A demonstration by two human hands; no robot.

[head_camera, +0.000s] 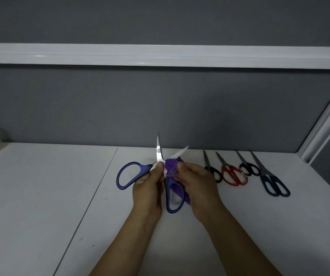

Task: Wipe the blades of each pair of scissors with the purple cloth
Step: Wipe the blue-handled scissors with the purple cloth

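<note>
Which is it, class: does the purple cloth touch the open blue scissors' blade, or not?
Touching. The head view shows the right hand pinching the purple cloth around the base of one blade of the blue scissors.

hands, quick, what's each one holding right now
Left hand: grips the blue scissors near the pivot, blades spread apart.
Right hand: pinches the purple cloth around one blade.
</note>
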